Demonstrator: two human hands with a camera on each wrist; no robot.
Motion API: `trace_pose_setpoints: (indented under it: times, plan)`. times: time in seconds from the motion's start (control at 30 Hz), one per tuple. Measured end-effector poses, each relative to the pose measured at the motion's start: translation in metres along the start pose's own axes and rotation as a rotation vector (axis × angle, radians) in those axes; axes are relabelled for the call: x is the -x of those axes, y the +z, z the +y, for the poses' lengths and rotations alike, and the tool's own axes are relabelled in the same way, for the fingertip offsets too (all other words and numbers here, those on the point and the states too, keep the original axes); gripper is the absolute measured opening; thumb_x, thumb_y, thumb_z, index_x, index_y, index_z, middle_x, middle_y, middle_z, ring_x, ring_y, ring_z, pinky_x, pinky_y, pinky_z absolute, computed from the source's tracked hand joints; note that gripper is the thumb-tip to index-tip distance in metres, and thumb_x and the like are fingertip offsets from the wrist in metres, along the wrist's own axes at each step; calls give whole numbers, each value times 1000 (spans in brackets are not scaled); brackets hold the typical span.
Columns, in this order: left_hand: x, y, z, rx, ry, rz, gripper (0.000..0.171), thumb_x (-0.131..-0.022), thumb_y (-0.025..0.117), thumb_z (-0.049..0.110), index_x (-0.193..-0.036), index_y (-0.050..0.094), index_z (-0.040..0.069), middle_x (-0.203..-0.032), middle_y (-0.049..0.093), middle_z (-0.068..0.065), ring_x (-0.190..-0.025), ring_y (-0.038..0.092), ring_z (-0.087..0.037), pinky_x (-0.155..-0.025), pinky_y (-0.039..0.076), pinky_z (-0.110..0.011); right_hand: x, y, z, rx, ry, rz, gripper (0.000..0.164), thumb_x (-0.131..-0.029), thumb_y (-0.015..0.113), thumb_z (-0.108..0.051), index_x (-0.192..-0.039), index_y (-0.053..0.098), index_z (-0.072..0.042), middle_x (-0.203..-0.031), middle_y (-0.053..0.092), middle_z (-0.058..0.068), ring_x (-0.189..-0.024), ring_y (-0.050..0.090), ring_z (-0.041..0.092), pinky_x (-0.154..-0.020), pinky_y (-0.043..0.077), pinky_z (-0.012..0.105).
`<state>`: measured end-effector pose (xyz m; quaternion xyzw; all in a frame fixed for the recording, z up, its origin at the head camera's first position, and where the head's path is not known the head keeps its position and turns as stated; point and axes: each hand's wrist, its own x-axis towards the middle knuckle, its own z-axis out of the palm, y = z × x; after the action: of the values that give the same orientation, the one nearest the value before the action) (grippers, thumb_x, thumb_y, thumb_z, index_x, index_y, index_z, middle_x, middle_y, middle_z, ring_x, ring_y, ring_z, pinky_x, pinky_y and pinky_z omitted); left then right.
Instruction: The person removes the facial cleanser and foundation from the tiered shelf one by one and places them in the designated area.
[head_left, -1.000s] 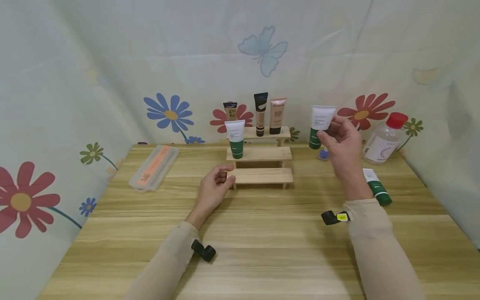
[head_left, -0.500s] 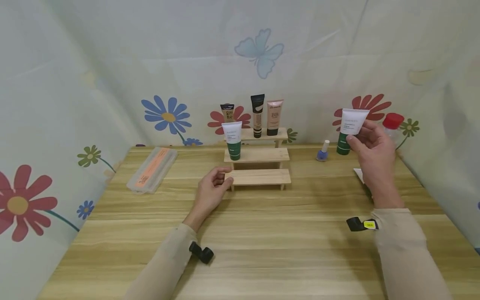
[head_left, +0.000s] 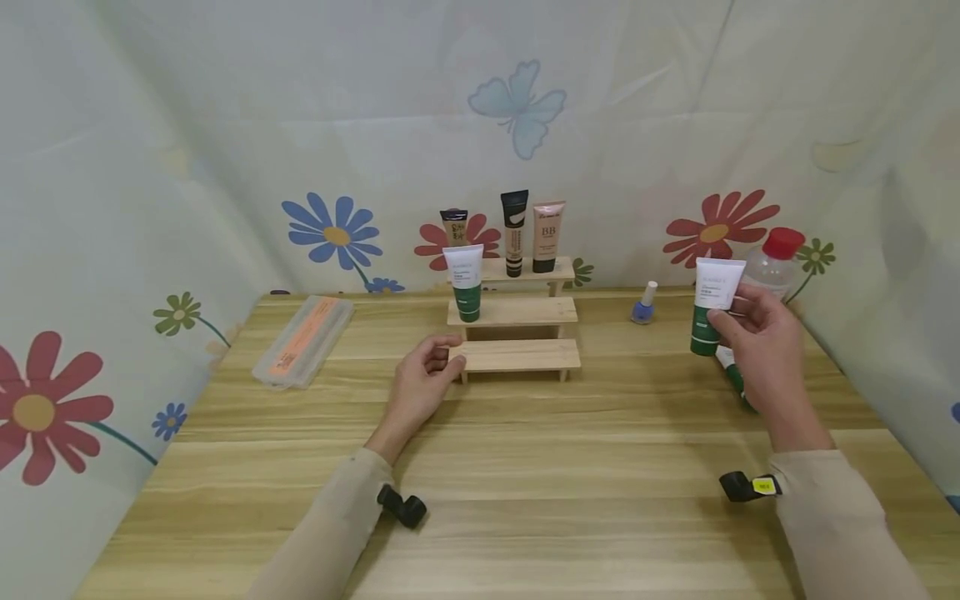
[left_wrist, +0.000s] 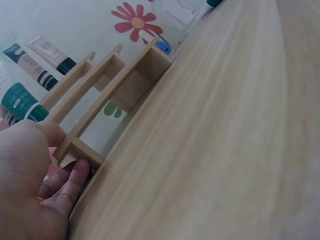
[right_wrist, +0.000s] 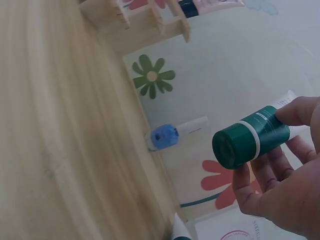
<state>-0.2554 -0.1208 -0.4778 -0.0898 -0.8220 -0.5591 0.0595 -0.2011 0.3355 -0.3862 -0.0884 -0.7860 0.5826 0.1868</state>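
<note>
From afar, I see the right hand has brought its green-white tube lower, farther to frame right. The blue bottle became uncovered.

Can't read the small print on the held white-and-green plastic tube, nor see whole the clear, red-capped bottle behind the right hand.

From my station I have the right hand up in a pinch, right thumb set against curled fingers; the right wrist sits just behind that grip, the right forearm sloping back and outward. My left hand grips lower, left thumb above its bent fingers, the left forearm running back and outward.
</note>
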Motion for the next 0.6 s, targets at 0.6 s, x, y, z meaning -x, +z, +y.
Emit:
trace_pose_setpoints:
  times: [0.6]
  plan:
    - [0, 0, 0, -6, 2, 3, 30, -108, 77, 25, -137, 76, 17, -121, 77, -7, -113, 73, -23, -103, 59, -44, 25, -3, 35, 179, 93, -143, 61, -113, 67, -28, -162, 47, 2, -139, 60, 12, -102, 61, 1, -79, 58, 16]
